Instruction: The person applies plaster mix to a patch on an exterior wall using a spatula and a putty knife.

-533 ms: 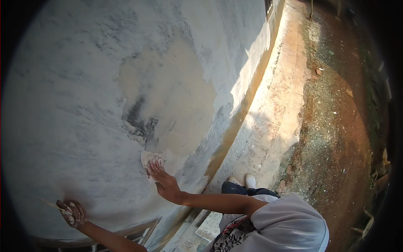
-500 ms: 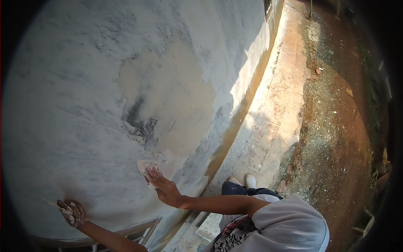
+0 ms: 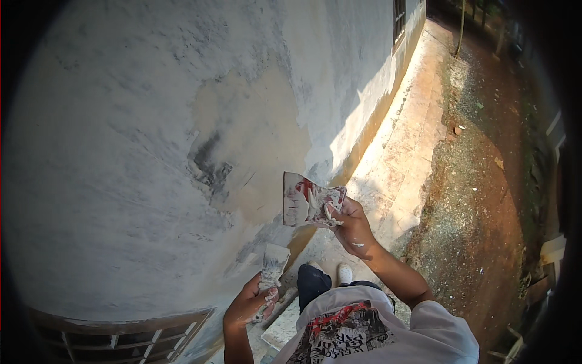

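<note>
A wide putty knife (image 3: pixel 298 200) smeared with pale putty and reddish patches is gripped in my right hand (image 3: pixel 353 227), its blade standing off the wall. Lower and to the left, my left hand (image 3: pixel 251 300) closes around a smaller putty knife (image 3: pixel 274 259), whose blade points up and whose handle end is caked with putty. Both hands are held apart, in front of my body. On the grey wall (image 3: pixel 121 151) behind them spreads a smooth beige patch (image 3: pixel 267 121), with a dark rough spot (image 3: pixel 210 165) at its left side.
A barred window (image 3: pixel 121 340) sits in the wall at lower left, and another window (image 3: pixel 399 21) at the far end. A concrete walkway (image 3: pixel 394 158) follows the wall's foot. Gravel and reddish soil (image 3: pixel 479 200) lie to the right. My white shoe (image 3: pixel 345 274) stands on the walkway.
Both hands have come away from the wall. My right hand moved right and up with the wide putty knife; my left hand moved right, bringing the smaller one close to my body.
</note>
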`<action>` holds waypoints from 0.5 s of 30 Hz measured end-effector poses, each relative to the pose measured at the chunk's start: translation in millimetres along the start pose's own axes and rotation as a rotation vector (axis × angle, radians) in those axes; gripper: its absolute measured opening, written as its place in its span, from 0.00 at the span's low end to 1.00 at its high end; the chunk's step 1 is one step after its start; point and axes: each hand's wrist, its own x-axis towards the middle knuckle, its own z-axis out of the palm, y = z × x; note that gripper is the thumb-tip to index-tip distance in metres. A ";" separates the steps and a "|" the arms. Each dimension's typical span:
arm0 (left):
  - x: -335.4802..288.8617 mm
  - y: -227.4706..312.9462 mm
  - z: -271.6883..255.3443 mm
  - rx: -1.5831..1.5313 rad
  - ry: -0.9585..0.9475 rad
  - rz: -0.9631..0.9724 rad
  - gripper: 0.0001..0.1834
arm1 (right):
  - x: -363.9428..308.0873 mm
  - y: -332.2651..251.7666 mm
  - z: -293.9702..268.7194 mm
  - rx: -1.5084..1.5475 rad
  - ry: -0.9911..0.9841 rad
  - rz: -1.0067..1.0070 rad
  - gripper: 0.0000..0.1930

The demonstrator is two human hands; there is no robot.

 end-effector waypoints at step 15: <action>49.4 26.8 39.1 -0.021 -0.307 -0.105 0.25 | -38.3 -21.7 -18.8 -0.984 -0.552 -0.427 0.35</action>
